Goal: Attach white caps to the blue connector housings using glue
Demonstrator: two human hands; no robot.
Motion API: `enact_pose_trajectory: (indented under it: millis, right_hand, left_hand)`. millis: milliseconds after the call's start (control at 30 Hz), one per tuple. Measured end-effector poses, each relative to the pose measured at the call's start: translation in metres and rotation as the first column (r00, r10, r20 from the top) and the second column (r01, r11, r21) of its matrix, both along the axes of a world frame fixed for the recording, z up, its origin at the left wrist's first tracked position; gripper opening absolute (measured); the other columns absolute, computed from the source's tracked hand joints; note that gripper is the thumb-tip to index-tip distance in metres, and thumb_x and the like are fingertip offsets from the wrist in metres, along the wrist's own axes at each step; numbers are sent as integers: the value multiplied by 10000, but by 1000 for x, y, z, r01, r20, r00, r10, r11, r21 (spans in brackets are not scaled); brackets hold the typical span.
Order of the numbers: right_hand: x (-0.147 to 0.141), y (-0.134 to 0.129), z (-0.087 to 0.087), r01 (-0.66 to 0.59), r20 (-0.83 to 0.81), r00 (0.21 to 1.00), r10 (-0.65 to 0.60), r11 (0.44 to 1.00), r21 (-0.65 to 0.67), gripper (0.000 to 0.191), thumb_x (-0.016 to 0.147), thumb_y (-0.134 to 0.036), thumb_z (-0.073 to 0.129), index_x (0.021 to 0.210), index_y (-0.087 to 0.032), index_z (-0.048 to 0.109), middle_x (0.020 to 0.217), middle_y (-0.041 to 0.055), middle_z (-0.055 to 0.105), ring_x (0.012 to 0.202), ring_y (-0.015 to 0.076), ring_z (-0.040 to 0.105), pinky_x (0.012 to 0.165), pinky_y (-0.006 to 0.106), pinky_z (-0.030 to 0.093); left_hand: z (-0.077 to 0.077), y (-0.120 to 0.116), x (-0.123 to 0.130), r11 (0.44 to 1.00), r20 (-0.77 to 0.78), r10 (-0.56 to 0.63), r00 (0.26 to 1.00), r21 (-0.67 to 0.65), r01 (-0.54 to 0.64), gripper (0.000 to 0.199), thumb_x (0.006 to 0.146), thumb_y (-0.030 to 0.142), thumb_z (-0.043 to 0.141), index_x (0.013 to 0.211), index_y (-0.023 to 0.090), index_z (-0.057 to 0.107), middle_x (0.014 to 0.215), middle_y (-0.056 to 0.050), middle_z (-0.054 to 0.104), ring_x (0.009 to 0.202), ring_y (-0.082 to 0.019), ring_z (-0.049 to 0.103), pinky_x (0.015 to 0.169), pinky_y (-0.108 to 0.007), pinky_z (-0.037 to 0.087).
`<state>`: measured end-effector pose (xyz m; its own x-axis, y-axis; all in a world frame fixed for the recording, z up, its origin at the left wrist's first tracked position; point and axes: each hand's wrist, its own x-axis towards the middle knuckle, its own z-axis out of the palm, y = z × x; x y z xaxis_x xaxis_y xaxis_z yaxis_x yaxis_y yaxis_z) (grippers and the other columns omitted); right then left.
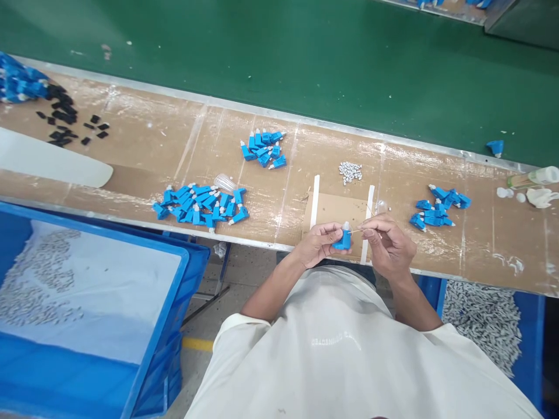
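Note:
My left hand (321, 243) is closed around a blue plastic part (345, 239) with a white tip pointing up. Between the fingers of my right hand (389, 244) is a thin wooden stick (358, 230), its end touching or very near the side of the blue part. Both hands are over a cardboard pad (338, 209) held down by white tape strips. Just beyond the pad lies a small pile of grey-white pieces (350, 172). Similar blue parts form a large group (201, 205) left of my hands, another (263, 149) farther back, and one (439, 208) to the right.
Black pieces (64, 113) and a blue heap (20, 80) lie at the far left, near a white tube-like object (52, 157). A toothpick container (533, 177) lies at the right end. Blue bins (186, 256) of small grey parts stand below the table's near edge.

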<state>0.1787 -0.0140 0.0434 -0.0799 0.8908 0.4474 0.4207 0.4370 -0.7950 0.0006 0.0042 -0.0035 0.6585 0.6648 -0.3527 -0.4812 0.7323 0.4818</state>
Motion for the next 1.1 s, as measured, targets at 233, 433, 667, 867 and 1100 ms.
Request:
enact_pose_trajectory:
  millis: [233, 433, 667, 867, 1100]
  right_hand:
    - [0, 2, 1, -29, 67, 997, 26, 999, 46, 126, 969, -174, 621, 1010, -256, 708, 831, 24, 721, 752, 186, 666, 694, 332, 518]
    - [-1, 1, 2, -46, 88, 995, 43, 999, 29, 108, 974, -219, 627, 971, -255, 728, 813, 26, 732, 738, 188, 668, 687, 339, 526]
    - [4, 6, 9, 125, -243, 957, -160, 980, -155, 171, 914, -395, 735, 873, -229, 747, 761, 29, 723, 627, 172, 663, 561, 316, 553]
    - [22, 6, -10, 157, -209, 951, -230, 936, -315, 227, 870, -450, 770, 884, -224, 757, 808, 26, 749, 621, 158, 659, 567, 307, 571]
    - [22, 6, -43, 129, 48, 992, -120, 931, -342, 235, 938, -427, 661, 904, -223, 773, 864, 42, 726, 770, 178, 659, 666, 310, 545]
  left_hand:
    - [-2, 0, 0, 1000, 17, -13, 1000, -2, 13, 518, 635, 489, 939, 889, 112, 690, 756, -42, 703, 649, -127, 676, 640, -236, 537]
    - [-5, 0, 0, 1000, 25, -21, 999, -13, 22, 501, 634, 481, 942, 877, 109, 710, 747, -47, 703, 636, -126, 667, 627, -234, 525]
    - [-4, 1, -5, 998, 34, -23, 999, -65, 26, 506, 620, 459, 954, 904, 101, 736, 788, -66, 728, 666, -142, 698, 632, -231, 548]
    - [-13, 2, -7, 998, 46, -25, 999, -59, 27, 464, 657, 447, 934, 892, 92, 747, 826, -90, 744, 679, -133, 702, 634, -210, 564]
    - [-24, 3, -9, 997, 45, 3, 999, -82, 1, 365, 721, 351, 901, 900, 75, 742, 815, -97, 744, 670, -130, 708, 626, -188, 571]
